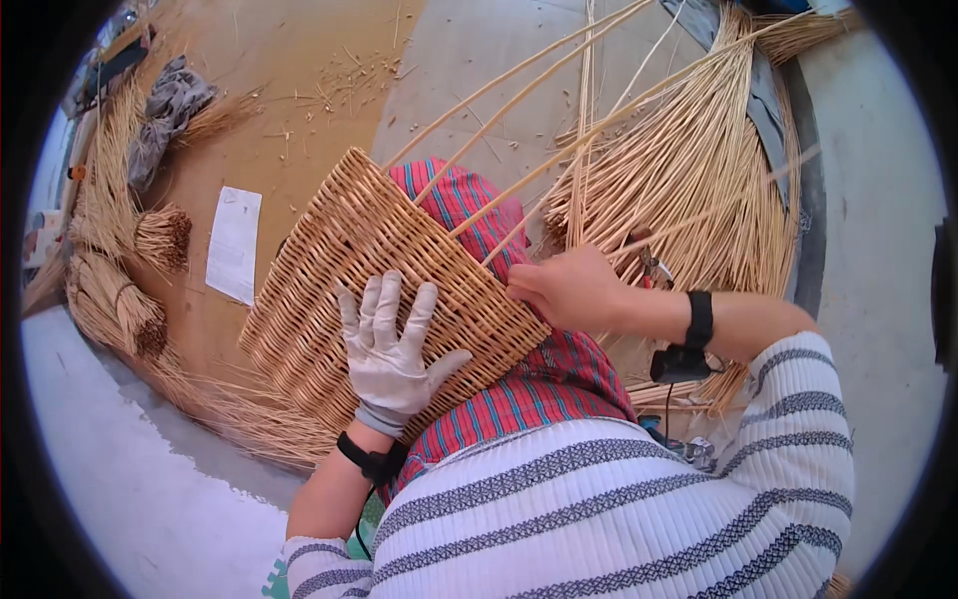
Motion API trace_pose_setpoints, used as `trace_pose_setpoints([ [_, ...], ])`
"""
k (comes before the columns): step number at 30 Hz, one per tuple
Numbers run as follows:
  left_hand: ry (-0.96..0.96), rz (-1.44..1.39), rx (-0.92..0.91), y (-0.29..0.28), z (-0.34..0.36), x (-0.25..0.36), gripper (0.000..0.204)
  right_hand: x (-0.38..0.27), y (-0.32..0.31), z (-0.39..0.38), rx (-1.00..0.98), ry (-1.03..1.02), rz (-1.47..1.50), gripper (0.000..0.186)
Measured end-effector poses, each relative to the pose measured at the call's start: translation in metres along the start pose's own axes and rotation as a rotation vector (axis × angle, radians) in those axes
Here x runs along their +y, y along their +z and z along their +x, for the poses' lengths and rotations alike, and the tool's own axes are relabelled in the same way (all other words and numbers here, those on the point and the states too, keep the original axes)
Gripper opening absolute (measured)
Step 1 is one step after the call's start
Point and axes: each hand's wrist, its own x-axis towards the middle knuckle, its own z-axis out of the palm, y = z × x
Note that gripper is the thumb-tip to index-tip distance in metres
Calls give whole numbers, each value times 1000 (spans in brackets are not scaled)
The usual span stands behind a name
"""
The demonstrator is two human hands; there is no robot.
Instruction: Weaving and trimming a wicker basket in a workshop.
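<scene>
Tan woven wicker panel under the white-gloved left hand's wide-splayed fingers; bare right hand curled at its edge, can't tell what's pinched.

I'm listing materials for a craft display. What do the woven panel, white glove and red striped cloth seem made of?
Woven panel: likely plant rods, possibly willow, tan with slight sheen; interlaced strands and long loose ends show.
White glove: probably thin fabric, matte, wrinkling softly; a coating can't be ruled out.
Red striped cloth: seemingly woven textile, perhaps cotton, matte, lying in soft folds.
</scene>
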Motion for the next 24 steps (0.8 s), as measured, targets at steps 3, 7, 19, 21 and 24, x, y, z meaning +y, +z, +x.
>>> trace_pose_setpoints([
  [3,17,-37,54,3,2,-2,91,4,6,-5,123,17,-2,15],
  [7,40,-88,221,3,0,0,89,16,-26,17,11,-220,-161,17],
  [19,-29,-29,-221,-28,17,12,117,141,74,-40,593,609,416,24],
  [21,-33,-24,-246,-32,19,7,116,172,149,-74,246,872,256,42],
  [24,49,26,-229,-34,20,3,112,187,232,-103,83,1013,342,49],
])
